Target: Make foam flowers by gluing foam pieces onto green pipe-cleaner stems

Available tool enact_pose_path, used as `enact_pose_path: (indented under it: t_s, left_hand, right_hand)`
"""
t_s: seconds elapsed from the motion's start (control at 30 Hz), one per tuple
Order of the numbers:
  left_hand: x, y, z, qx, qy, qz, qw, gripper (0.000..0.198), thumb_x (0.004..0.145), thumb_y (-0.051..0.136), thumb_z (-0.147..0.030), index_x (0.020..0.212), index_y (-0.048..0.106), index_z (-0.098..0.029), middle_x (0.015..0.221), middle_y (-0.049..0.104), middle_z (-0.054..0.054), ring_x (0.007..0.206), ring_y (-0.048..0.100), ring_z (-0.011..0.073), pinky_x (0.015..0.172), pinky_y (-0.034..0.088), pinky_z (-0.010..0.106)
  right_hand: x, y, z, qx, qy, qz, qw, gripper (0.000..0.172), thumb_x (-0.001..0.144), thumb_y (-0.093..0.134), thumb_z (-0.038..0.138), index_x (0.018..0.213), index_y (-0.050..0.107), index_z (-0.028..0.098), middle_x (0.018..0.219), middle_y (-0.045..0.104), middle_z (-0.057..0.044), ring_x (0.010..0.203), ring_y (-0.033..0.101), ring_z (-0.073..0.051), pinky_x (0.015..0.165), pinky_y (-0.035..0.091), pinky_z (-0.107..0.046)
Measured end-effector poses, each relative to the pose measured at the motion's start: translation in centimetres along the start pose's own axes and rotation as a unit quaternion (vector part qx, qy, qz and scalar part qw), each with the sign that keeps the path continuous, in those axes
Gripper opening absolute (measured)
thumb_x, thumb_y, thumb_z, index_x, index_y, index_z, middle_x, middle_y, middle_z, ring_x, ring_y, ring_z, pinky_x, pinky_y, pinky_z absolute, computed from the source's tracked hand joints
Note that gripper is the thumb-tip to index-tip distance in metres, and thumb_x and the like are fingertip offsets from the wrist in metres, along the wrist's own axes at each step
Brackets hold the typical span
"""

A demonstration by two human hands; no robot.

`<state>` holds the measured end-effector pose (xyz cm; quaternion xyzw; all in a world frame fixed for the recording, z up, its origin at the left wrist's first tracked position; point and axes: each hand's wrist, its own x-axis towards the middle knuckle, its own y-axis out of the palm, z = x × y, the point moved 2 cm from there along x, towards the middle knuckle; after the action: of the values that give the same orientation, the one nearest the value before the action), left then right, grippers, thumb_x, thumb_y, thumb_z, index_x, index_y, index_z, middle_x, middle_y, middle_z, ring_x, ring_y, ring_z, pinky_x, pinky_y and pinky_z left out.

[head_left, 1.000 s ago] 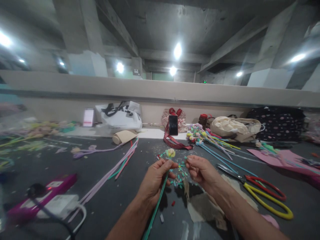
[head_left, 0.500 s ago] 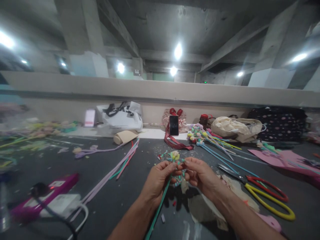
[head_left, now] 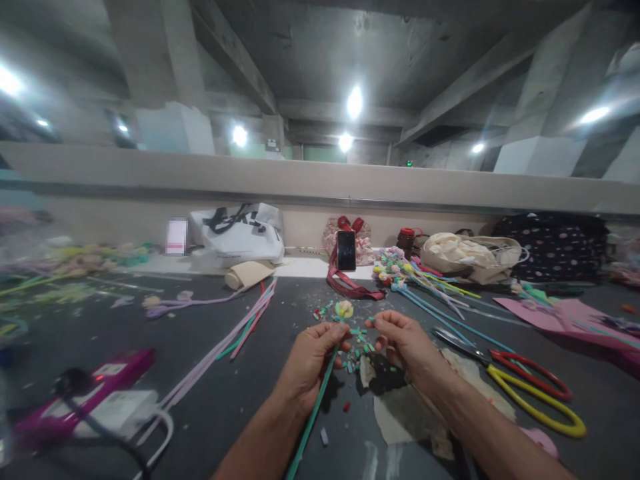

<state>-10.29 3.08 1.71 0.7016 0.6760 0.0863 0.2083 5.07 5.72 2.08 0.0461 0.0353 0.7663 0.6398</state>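
Observation:
My left hand is closed around the long green fuzzy stem of a craft flower. The yellow and cream bloom rises just above the thumb, and the stem runs down past my wrist. To its right, my right hand has its thumb and forefinger pinched on a small teal piece, a short way from the flower. Many teal and coloured scraps lie on the dark table between and below the hands.
Large scissors with red and yellow handles lie to the right, by a crumpled cloth. Lilac and green stems lie to the left, beyond a magenta power strip. A phone and bundled flowers are behind.
My right hand has moved slightly apart from the left, opening a gap between them. The flower stays in my left hand, a little further left in view.

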Motion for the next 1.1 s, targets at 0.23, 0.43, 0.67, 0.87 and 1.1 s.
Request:
enact_pose_path:
  t_s: [0.23,0.43,0.67,0.87,1.1]
  left_hand:
    - [0.2,0.0,0.4,0.01,-0.002,0.013,1.0,0.02,0.059,0.065,-0.029,0.066,0.059,-0.011,0.051,0.055,-0.001,0.036,0.046,0.0044,0.035,0.034,0.015]
    - [0.1,0.0,0.4,-0.014,-0.005,0.01,1.0,0.018,0.061,0.064,-0.026,0.069,0.061,-0.01,0.058,0.059,0.003,0.043,0.05,0.007,0.038,0.037,0.015]
    - [0.0,-0.2,-0.2,-0.018,0.013,-0.008,1.0,0.017,0.059,0.065,-0.027,0.067,0.062,-0.012,0.058,0.057,-0.001,0.038,0.046,0.0032,0.038,0.037,0.014]
    - [-0.1,-0.2,0.0,0.003,0.002,0.004,1.0,0.019,0.061,0.063,-0.031,0.07,0.06,-0.015,0.073,0.063,0.002,0.044,0.051,0.005,0.042,0.04,0.016]
    - [-0.3,0.1,-0.3,0.009,0.021,-0.012,1.0,0.018,0.058,0.066,-0.029,0.067,0.06,-0.014,0.048,0.053,-0.005,0.038,0.047,0.0059,0.039,0.036,0.017]
  right_hand:
    - [-1.0,1.6,0.7,-0.062,-0.062,0.019,0.996,0.015,0.069,0.055,0.03,0.074,0.057,0.016,0.055,0.054,0.004,0.047,0.052,-0.009,0.033,0.029,-0.014]
    - [-1.2,2.0,0.8,-0.124,-0.09,0.014,0.988,0.011,0.067,0.057,0.025,0.062,0.058,0.015,0.052,0.055,0.003,0.049,0.051,-0.01,0.041,0.038,-0.018]
    - [-0.3,-0.1,0.9,-0.182,-0.094,0.008,0.979,0.009,0.067,0.054,0.022,0.06,0.055,0.016,0.043,0.052,0.007,0.032,0.044,-0.006,0.033,0.029,-0.016]
    - [-0.3,-0.1,1.1,-0.192,-0.115,-0.002,0.975,0.007,0.066,0.054,0.02,0.06,0.055,0.017,0.046,0.049,0.007,0.037,0.045,-0.006,0.039,0.033,-0.018]
    - [-0.8,0.3,1.2,-0.185,-0.081,0.016,0.979,0.011,0.069,0.051,0.021,0.06,0.055,0.015,0.04,0.047,0.008,0.031,0.037,-0.004,0.032,0.022,-0.015]
